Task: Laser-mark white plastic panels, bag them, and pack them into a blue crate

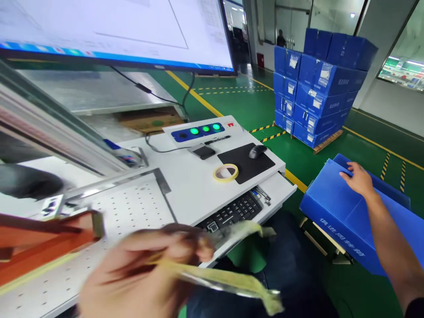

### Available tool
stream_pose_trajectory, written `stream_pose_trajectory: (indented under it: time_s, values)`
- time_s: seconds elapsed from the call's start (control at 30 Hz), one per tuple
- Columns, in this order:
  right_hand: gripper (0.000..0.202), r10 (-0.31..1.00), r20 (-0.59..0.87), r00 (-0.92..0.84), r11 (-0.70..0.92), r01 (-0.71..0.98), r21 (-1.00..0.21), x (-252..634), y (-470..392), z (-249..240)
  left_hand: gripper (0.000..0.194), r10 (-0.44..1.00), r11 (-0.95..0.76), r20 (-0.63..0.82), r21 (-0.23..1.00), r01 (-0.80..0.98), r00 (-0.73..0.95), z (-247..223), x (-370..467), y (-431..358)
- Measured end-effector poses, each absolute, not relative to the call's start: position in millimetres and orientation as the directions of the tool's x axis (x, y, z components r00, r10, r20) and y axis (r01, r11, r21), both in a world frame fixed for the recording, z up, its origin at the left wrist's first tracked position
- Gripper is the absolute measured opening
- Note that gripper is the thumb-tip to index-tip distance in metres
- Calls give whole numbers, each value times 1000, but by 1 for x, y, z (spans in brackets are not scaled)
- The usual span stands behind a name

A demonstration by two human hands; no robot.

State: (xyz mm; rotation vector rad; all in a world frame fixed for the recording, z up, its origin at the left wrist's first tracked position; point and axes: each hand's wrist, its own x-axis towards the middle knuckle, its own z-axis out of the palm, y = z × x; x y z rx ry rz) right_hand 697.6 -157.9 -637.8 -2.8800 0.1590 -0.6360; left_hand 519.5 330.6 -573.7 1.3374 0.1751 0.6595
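My left hand (142, 274), blurred by motion, is closed in the foreground. Pinched in it are thin shiny strips with pale yellow masking tape (228, 278) on them, their loose ends sticking out to the right. My right hand (359, 179) reaches over the blue box (338, 198) at the right, fingers apart, at the top near its raised flap. Whether the fingertips touch the box I cannot tell. A roll of masking tape (217, 173) lies on the white worktop (188, 185), partly over the black mouse pad (255, 170).
A monitor (132, 35) hangs above the bench. A mouse (257, 151), a keyboard (232, 214) in a pulled-out drawer and a panel with green-lit buttons (206, 129) are near. An orange part (49, 243) lies on the perforated plate (132, 207). Stacked blue boxes (324, 84) stand behind.
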Motion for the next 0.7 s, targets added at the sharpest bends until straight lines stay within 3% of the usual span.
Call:
stream_pose_trajectory:
  time_s: [0.1, 0.2, 0.27, 0.43, 0.57, 0.7]
  values:
    - [56, 20, 345, 938, -992, 62, -110, 742, -127, -621, 21, 395, 186, 214, 934, -306, 893, -598, 507, 310]
    - [33, 97, 277, 956, -993, 110, -33, 772, -109, -614, 28, 331, 237, 83, 957, -168, 940, -624, 492, 304]
    - [24, 115, 233, 966, -993, 115, 12, 785, -105, -610, 34, 328, 229, 21, 968, -101, 945, -638, 484, 304]
    - [26, 125, 159, 979, -990, 111, 89, 803, -104, -594, 39, 342, 286, -77, 958, -26, 937, -661, 475, 307]
    - [13, 116, 137, 984, -988, 100, 119, 807, -105, -585, 39, 303, 309, -67, 951, -32, 951, -673, 477, 313]
    - [14, 119, 185, 976, -985, 92, 145, 797, -104, -589, 36, 181, 255, -21, 967, -26, 983, -685, 484, 321]
